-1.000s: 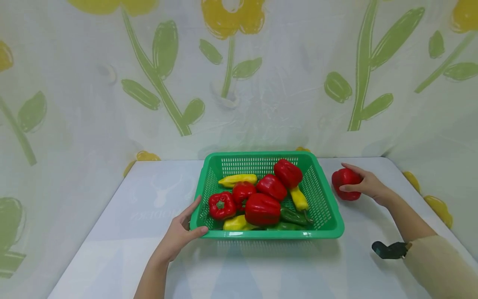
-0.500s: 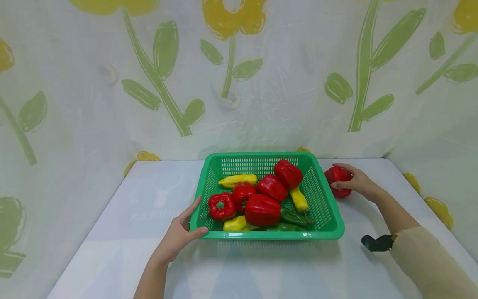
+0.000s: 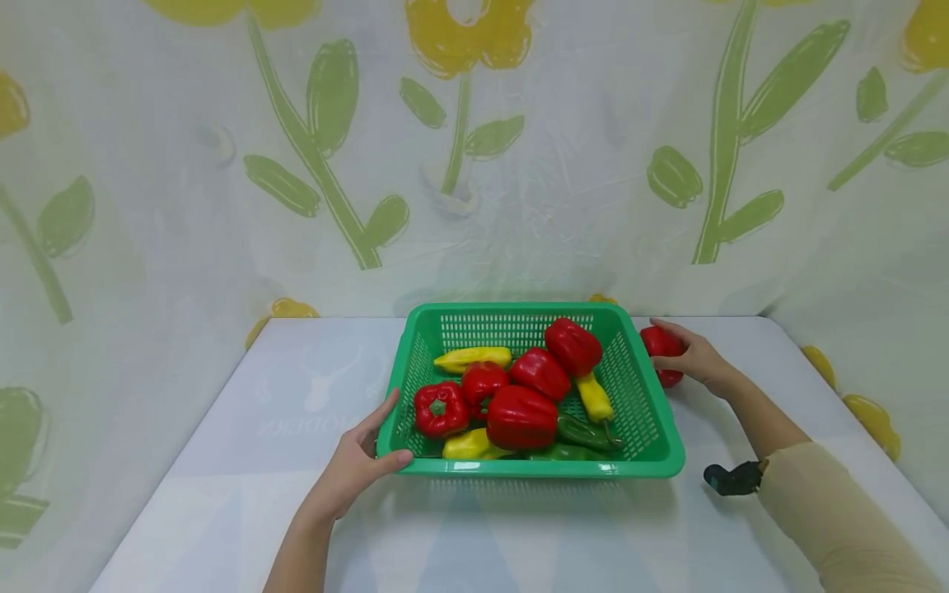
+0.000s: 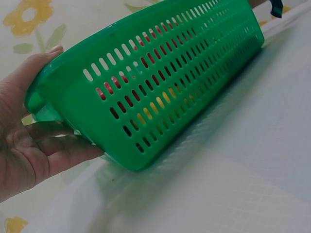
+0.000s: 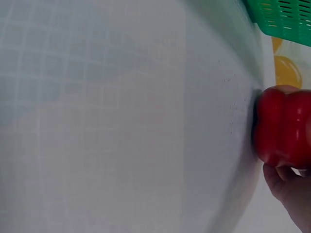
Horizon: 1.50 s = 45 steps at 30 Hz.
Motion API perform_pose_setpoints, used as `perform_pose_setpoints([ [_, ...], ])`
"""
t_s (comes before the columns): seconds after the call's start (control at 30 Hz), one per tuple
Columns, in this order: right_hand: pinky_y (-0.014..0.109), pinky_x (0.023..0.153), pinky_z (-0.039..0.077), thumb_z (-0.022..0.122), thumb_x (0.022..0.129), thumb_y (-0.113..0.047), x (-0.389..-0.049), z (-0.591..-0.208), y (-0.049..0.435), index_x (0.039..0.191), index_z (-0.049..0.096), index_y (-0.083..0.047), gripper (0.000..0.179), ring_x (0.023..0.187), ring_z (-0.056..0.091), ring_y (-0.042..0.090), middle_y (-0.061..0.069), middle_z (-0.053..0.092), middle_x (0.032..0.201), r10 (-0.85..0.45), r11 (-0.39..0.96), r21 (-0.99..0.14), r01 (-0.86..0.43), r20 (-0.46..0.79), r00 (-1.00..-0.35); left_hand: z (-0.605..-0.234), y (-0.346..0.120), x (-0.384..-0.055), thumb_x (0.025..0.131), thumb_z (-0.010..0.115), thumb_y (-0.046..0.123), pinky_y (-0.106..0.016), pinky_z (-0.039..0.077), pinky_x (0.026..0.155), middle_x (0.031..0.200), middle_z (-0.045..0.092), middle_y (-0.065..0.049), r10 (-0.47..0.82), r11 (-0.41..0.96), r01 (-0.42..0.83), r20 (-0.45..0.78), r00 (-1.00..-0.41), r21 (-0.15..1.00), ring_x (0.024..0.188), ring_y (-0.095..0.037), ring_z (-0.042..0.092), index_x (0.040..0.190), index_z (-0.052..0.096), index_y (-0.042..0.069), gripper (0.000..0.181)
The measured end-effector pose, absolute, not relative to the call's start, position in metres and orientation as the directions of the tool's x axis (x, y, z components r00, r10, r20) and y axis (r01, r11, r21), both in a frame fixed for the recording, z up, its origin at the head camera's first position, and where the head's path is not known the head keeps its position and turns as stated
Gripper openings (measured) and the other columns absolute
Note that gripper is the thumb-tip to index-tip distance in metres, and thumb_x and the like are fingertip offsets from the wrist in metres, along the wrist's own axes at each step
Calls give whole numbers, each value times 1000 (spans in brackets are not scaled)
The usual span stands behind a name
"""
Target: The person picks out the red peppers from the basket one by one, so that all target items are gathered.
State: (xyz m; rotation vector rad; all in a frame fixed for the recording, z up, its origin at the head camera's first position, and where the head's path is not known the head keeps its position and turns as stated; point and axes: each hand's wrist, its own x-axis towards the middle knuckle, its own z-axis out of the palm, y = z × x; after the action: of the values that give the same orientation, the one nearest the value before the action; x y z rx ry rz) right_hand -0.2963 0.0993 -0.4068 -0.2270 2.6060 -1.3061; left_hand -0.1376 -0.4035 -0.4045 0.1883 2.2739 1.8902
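A green plastic basket (image 3: pixel 534 469) stands on the table, holding several red bell peppers (image 3: pixel 521 417), yellow peppers (image 3: pixel 473 357) and green peppers (image 3: pixel 586 430). My left hand (image 3: pixel 348 473) grips its near left corner, the thumb on the rim; in the left wrist view the fingers (image 4: pixel 68 150) reach below that rim. Just outside the basket's right side, my right hand (image 3: pixel 700 362) holds another red bell pepper (image 3: pixel 658 339) between thumb and fingers. The right wrist view shows this pepper (image 5: pixel 282 128) low at the tabletop, partly cut off by the frame edge.
The white table (image 3: pixel 282 420) ends at a flower-patterned cloth (image 3: pixel 549 165) behind and at both sides. A small dark device (image 3: pixel 730 479) sticks out from the right sleeve (image 3: pixel 830 502).
My right hand has moved left with the red bell pepper, bringing it from farther right to close beside the basket. The left hand and the basket have stayed in place.
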Motion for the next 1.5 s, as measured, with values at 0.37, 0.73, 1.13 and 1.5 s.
perform_pose_setpoints([
  [0.37, 50, 90, 49, 70, 84, -18, -297, -400, 98, 151, 18, -8, 85, 124, 31, 48, 32, 26, 144, -241, 604, -795, -55, -116, -963, -405, -403, -137, 83, 71, 13, -28, 51, 89, 156, 22, -13, 204, 180, -10, -48, -978, 984, 131, -37, 39, 151, 25, 16, 82],
  [0.73, 52, 92, 48, 68, 86, -26, -295, -394, 99, 151, 19, -8, 83, 127, 30, 48, 30, 25, 147, -240, 605, -793, -66, -102, -965, -405, -403, -138, 84, 71, 14, -28, 51, 89, 156, 21, -13, 207, 181, -8, -46, -977, 983, 131, -37, 39, 151, 25, 17, 82],
  [1.13, 65, 97, 33, 70, 85, -29, -293, -372, 103, 152, 15, -10, 89, 136, 18, 51, 24, 14, 155, -251, 606, -790, -95, -77, -965, -406, -405, -136, 84, 70, 13, -27, 49, 91, 156, 21, -12, 211, 174, -11, -48, -976, 985, 132, -36, 38, 151, 25, 18, 81],
  [1.5, 64, 94, 37, 70, 85, -26, -288, -347, 98, 152, 14, -11, 89, 136, 20, 49, 22, 16, 155, -278, 610, -778, -152, -30, -960, -409, -405, -138, 84, 71, 14, -28, 49, 92, 156, 21, -12, 216, 170, -6, -43, -975, 985, 135, -36, 34, 151, 25, 18, 81],
])
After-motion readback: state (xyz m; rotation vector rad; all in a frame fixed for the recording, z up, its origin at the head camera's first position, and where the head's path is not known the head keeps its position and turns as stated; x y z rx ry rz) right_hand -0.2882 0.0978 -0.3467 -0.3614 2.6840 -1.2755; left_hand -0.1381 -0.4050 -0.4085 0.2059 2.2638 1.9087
